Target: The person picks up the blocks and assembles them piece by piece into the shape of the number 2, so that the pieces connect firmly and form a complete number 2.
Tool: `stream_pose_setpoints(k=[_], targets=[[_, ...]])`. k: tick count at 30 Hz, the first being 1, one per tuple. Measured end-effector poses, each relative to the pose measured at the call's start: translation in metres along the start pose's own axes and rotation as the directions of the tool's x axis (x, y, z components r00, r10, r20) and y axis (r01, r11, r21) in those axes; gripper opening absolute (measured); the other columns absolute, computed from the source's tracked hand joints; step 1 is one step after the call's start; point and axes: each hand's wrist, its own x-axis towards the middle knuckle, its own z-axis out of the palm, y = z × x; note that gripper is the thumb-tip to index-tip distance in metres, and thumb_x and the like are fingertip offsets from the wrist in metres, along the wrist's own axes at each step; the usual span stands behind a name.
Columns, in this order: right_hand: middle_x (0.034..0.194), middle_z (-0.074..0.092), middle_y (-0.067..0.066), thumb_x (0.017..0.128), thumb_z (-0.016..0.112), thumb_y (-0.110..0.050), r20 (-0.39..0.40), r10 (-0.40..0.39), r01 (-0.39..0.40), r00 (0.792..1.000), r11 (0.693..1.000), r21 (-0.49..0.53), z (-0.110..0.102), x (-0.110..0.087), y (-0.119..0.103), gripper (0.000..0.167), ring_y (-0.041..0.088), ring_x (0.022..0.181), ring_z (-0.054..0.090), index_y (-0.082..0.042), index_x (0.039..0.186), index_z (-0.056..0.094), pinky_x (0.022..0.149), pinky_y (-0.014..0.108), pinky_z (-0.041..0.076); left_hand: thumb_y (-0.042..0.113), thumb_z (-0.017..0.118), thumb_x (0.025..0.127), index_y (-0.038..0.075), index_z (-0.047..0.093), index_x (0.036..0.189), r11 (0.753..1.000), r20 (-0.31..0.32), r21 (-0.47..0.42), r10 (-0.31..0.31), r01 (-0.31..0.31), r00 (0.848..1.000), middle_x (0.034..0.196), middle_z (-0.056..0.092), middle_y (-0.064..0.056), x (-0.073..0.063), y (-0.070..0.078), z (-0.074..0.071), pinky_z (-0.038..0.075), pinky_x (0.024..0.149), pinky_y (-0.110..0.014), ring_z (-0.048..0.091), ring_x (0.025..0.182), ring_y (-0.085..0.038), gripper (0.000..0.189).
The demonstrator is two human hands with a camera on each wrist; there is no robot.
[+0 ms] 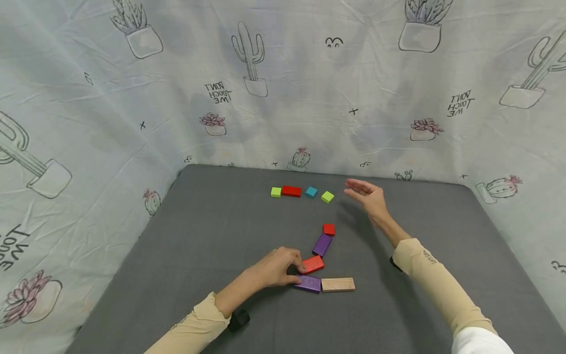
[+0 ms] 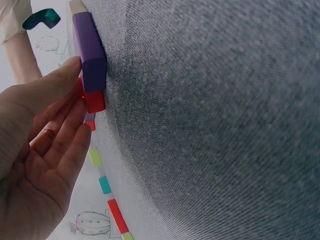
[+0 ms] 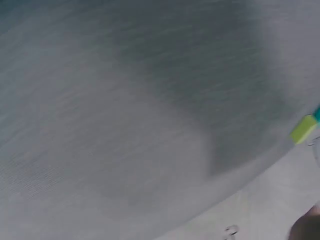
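Note:
My left hand (image 1: pixel 278 267) reaches down to the blocks at the middle front, its thumb touching the left end of a purple block (image 1: pixel 309 284). An index fingertip sits at the left end of a red block (image 1: pixel 314 264) just behind it. In the left wrist view the thumb meets the purple block's (image 2: pixel 90 45) upper edge, and the other fingers extend loosely beside the red block (image 2: pixel 95 102). My right hand (image 1: pixel 369 197) hovers over the back right with fingers relaxed, holding nothing. Nearest to it is a lime block (image 1: pixel 327 197).
A plain wooden block (image 1: pixel 338 284) adjoins the purple one's right end. Beyond the red block, another purple block (image 1: pixel 322 245) leads to a small red block (image 1: pixel 329 229). Along the back lie a blue block (image 1: pixel 311 192), a long red block (image 1: pixel 291 191) and another lime block (image 1: pixel 276 192).

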Motion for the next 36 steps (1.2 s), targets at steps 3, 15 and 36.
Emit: stream_pose_setpoints(k=[3, 15, 36], targets=[[0.115, 0.065, 0.019, 0.084, 0.07, 0.002, -0.216, 0.006, 0.004, 0.976, 0.999, 0.046, 0.014, 0.01, 0.002, 0.041, 0.007, 0.095, 0.066, 0.015, 0.121, 0.057, 0.083, 0.023, 0.051, 0.02, 0.081, 0.077, 0.014, 0.077, 0.1, 1.0, -0.009, 0.001, 0.014, -0.014, 1.0, 0.092, 0.063, 0.009, 0.0, -0.002, 0.002, 0.049, 0.083, -0.021, 0.06, 0.093, -0.003, 0.023], [0.122, 0.062, 0.02, 0.084, 0.076, -0.016, -0.237, 0.278, -0.349, 0.931, 0.868, -0.353, 0.047, 0.031, 0.018, 0.05, 0.029, 0.113, 0.059, 0.004, 0.126, 0.06, 0.094, 0.038, 0.047, 0.019, 0.082, 0.077, 0.013, 0.077, 0.099, 0.999, -0.024, 0.01, 0.037, -0.037, 0.999, 0.092, 0.063, 0.008, 0.001, -0.003, 0.005, 0.049, 0.081, -0.019, 0.06, 0.091, -0.004, 0.023], [0.098, 0.068, 0.026, 0.075, 0.078, 0.001, -0.089, 0.074, -0.116, 0.993, 0.681, -0.723, 0.056, 0.027, 0.032, 0.033, 0.037, 0.088, 0.065, 0.014, 0.104, 0.067, 0.08, 0.046, 0.051, 0.02, 0.082, 0.077, 0.014, 0.077, 0.098, 1.0, -0.018, 0.021, 0.022, -0.022, 1.0, 0.09, 0.063, 0.009, 0.002, -0.003, 0.005, 0.048, 0.081, -0.018, 0.06, 0.09, -0.002, 0.023]])
